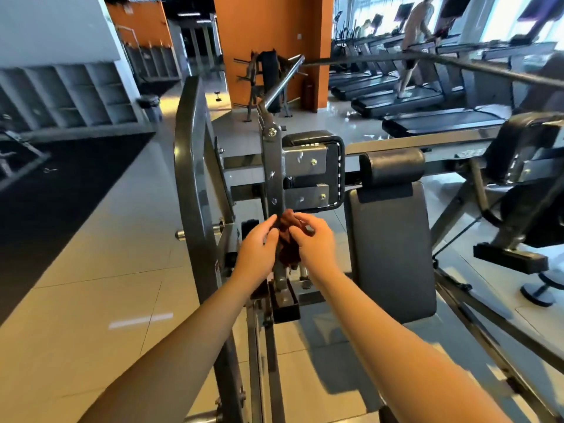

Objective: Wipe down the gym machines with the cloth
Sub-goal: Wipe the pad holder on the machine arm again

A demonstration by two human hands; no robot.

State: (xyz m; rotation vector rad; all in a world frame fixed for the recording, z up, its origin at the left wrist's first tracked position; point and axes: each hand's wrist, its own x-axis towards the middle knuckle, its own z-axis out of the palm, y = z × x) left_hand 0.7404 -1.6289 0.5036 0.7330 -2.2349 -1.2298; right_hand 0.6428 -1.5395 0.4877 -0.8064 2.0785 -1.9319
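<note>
I have the cloth [285, 239], a dark reddish-brown rag, bunched up between both hands right at the lower end of the grey steel lever arm [273, 172] of the gym machine [244, 192]. My left grip [256, 248] is closed onto the cloth's left side, thumb and fingertips pinching the fabric, with the forefinger reaching up to the tip of the lever arm. My right grip [314, 242] pinches the cloth's right side, its fingers curled inward over the top fold. The two grips nearly meet, with only the wad of cloth between them, and a tail of it hangs down below my palms. Just right of the lever arm sits a black pad [332, 141] bolted to shiny steel brackets [305, 161], and further right stands the long grey back pad [390, 248] with a rolled headrest [392, 164] on top of it. The machine's curved frame [190, 178] rises on my left. Beneath everything is a glossy pale tiled floor [91, 300], with a black mat [61, 193] off to the left. At the back stands an orange column [268, 25], and to the right a row of treadmills [442, 120], with a person [415, 41] on one.
</note>
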